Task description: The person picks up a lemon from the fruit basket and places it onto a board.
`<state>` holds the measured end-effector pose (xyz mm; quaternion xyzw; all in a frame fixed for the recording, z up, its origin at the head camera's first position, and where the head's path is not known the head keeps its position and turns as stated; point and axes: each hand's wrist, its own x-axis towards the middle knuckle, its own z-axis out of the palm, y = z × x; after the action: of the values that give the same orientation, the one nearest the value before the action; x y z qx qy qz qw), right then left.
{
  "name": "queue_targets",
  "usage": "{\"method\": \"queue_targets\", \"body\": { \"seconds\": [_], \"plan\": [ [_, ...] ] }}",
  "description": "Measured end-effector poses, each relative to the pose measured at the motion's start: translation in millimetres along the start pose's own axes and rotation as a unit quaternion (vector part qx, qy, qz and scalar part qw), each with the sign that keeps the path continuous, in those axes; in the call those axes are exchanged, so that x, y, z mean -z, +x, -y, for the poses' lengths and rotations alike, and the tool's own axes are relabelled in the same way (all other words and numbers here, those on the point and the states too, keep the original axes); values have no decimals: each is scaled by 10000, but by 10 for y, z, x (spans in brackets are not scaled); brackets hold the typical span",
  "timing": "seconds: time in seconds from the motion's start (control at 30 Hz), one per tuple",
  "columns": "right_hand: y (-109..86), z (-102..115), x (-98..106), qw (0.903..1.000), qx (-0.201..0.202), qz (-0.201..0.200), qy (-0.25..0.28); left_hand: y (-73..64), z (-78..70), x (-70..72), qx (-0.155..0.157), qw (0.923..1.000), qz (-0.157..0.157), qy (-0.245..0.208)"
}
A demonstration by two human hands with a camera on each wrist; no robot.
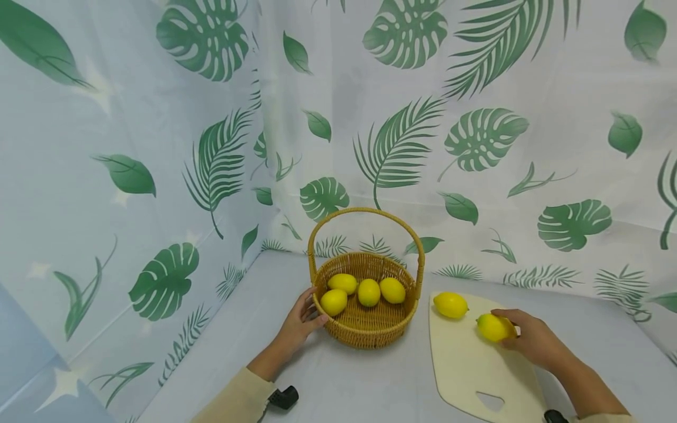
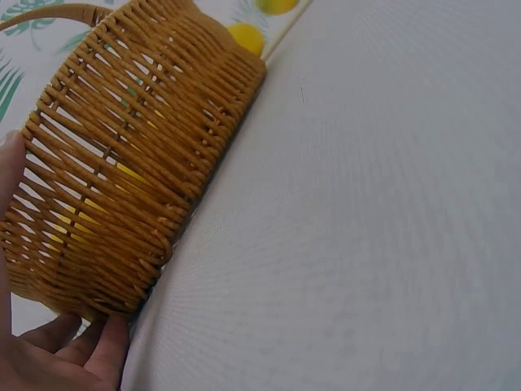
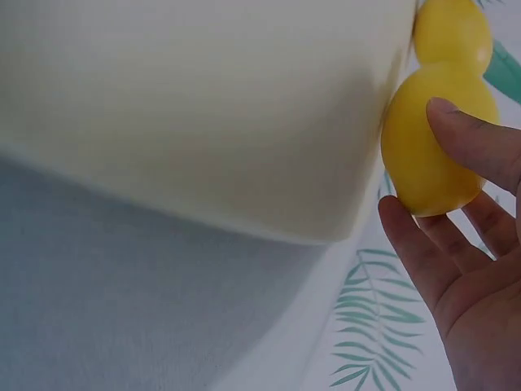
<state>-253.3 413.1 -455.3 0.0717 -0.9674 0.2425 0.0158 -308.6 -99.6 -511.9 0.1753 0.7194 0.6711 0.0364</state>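
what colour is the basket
The wicker basket is golden brown, clearest in the head view.

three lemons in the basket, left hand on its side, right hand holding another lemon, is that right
Not three: the head view shows four lemons in the basket. The left hand is on its side and the right hand holds another lemon.

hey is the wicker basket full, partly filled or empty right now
Partly filled: the head view shows four lemons lying in the basket, with room left in front of them.
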Motion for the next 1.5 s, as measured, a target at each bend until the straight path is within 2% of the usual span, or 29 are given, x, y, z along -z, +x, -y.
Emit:
{"method": "queue_targets", "body": {
  "seconds": [0.23,0.57,0.73,1.03,1.3,1.5],
  "plan": [
    [126,-114,28,10000,-56,-3,-50,10,1,18,66,9999,75,-132],
    [296,-168,39,9996,-16,-197,-220,2,26,3,13,10000,-26,-48],
    [321,-142,27,9994,-36,-241,-242,10,38,-1,-54,10000,0,18],
    [348,-120,-11,9996,-105,-271,-49,1,34,0,7,10000,-55,-1],
    [407,-108,3,9989,-70,-287,-351,-6,40,0,6,10000,-56,-19],
    [407,-82,40,9990,-117,-238,-363,-2,26,-2,-29,10000,-56,-48]
  ]
}}
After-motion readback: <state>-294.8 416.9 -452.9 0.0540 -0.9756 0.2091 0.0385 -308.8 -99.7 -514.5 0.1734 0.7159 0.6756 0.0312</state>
